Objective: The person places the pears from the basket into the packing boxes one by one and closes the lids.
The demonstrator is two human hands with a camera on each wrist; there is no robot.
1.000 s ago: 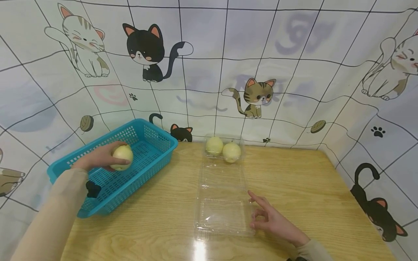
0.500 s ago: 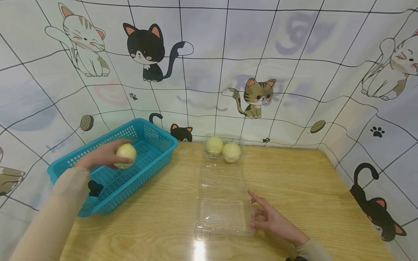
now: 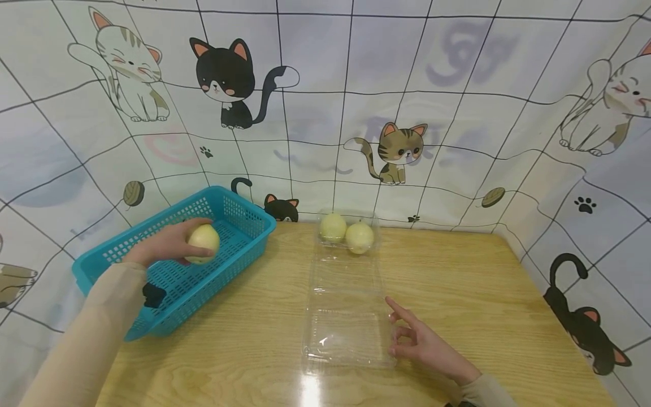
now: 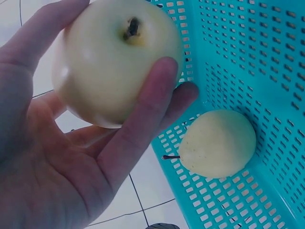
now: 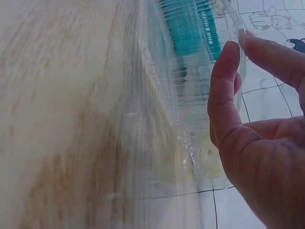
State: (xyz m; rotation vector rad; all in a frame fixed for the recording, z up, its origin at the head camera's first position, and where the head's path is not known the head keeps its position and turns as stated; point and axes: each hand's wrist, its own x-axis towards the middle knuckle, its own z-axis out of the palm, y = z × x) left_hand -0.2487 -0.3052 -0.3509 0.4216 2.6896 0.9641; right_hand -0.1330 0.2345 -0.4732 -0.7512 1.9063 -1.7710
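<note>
Over the teal basket [image 3: 239,217], my left hand [image 3: 170,243] grips a pale yellow pear [image 3: 204,244] with fingers and thumb wrapped round its sides. The left wrist view shows that pear's dark blossom end. Another pear [image 4: 219,143] with a stem lies in the basket; in the head view it is hidden. An opened clear plastic clamshell box [image 3: 348,333] lies lengthwise on the table. Two pears, a left one [image 3: 333,228] and a right one [image 3: 359,237], sit in its far end. My right hand [image 3: 429,345] pinches the box's near right edge between thumb and fingers.
The wooden table [image 3: 447,277] carries the basket at left and the box in the middle. A cat-print cloth [image 3: 315,113] hangs behind the table and along its sides.
My left hand has moved slightly to the right over the basket, carrying the pear. The right hand and the plastic box stay in place.
</note>
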